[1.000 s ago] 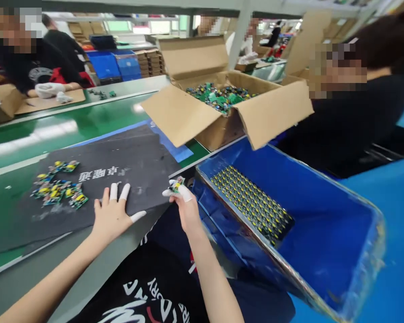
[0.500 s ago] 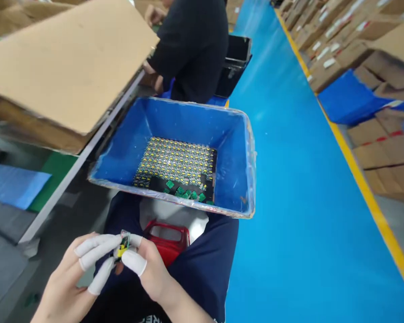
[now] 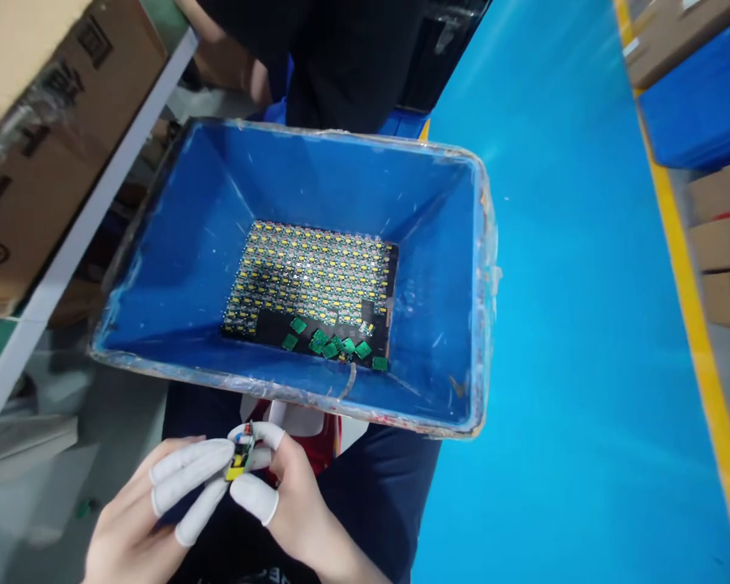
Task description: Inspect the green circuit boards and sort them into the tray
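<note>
A small circuit board (image 3: pixel 239 463) with a yellow transformer-like block is pinched between both hands, low and left of centre over my lap. White finger cots cover several fingertips. My left hand (image 3: pixel 152 507) grips the board from the left with thumb and fingers. On its other side, my right hand (image 3: pixel 285 487) closes thumb and fingers on the same board. Beyond the hands stands a blue plastic bin (image 3: pixel 438 324). Rows of similar circuit boards (image 3: pixel 304 268) lie on a black sheet in its bottom. Several loose green boards (image 3: pixel 332 345) rest near its front wall.
A red object (image 3: pixel 322 442) sits between my legs under the bin's front rim. At the left, a cardboard box (image 3: pixel 54 146) stands on a bench with a pale edge (image 3: pixel 91 211). A person in dark clothes (image 3: pixel 341 65) is beyond the bin; boxes (image 3: pixel 727 235) line the right.
My view has tilted down and closer, so the bin looks larger and the far person's upper body is out of frame. Both hands still hold the board, which has turned slightly.
</note>
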Demonstrator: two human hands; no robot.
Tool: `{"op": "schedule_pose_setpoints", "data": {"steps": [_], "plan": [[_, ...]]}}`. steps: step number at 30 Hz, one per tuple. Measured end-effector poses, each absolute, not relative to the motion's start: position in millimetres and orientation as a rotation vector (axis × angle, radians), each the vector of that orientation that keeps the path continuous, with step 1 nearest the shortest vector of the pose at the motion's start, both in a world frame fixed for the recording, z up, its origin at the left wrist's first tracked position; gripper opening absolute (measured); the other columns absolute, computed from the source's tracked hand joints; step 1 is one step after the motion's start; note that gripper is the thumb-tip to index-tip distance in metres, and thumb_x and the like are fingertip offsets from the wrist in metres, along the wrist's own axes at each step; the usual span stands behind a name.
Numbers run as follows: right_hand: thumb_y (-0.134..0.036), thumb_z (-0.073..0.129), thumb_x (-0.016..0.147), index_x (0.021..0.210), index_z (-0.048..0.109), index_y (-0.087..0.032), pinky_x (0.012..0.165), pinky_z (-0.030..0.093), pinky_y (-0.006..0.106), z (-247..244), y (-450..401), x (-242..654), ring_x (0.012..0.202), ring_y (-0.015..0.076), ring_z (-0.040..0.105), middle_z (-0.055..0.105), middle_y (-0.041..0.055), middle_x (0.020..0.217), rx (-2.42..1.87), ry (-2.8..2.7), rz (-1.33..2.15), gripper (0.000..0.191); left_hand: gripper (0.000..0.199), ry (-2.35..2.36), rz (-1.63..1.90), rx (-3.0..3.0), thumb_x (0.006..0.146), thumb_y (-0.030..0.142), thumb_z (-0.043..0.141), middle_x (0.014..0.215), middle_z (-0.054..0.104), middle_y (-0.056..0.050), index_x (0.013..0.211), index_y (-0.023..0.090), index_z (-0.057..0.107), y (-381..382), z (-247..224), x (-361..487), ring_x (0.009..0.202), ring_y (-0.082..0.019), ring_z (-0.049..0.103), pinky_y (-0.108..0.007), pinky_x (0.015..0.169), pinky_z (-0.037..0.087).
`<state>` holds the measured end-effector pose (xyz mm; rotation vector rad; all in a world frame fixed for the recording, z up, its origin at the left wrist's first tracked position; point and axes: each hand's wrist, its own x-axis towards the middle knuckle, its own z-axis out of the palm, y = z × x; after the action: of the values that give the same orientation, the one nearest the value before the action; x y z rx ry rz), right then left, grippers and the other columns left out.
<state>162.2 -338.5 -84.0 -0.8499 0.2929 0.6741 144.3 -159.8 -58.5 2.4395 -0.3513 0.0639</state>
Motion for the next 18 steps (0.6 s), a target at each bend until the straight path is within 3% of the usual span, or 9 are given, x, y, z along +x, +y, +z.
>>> {"op": "schedule_pose_setpoints", "data": {"steps": [6,11,18], "plan": [[-0.036,0.078,0.068,0.111,0.06,-0.02,0.089,0.048,0.031,-86,-332,163,0.09,0.0189,0.064,0.068,0.0041,0.099,-0.858,0.265,0.663,0.05,0.028,-0.366,0.057,2.44,0.088,0.028,0.055,0.102,0.069,0.0,0.114,0.034,0.062,-157,-55,145,0.094,-0.021,0.065,-0.033,0.086,0.058],[-0.04,0.078,0.068,0.116,0.059,-0.02,0.092,0.045,0.033,-82,-326,155,0.091,0.0185,0.062,0.066,0.0045,0.101,-0.858,0.271,0.666,0.055,0.024,-0.45,0.134,2.434,0.085,0.024,0.06,0.096,0.069,-0.001,0.108,0.029,0.063,-160,-46,148,0.086,-0.018,0.066,-0.028,0.081,0.059],[-0.054,0.073,0.069,0.106,0.061,-0.017,0.063,0.044,0.023,-71,-318,133,0.06,0.0098,0.052,0.064,0.0014,0.08,-0.812,0.237,0.684,0.054,0.022,-0.301,0.109,2.214,0.081,0.017,0.064,0.094,0.068,-0.001,0.102,0.026,0.066,-158,-42,127,0.085,-0.016,0.066,-0.023,0.075,0.057]]}}
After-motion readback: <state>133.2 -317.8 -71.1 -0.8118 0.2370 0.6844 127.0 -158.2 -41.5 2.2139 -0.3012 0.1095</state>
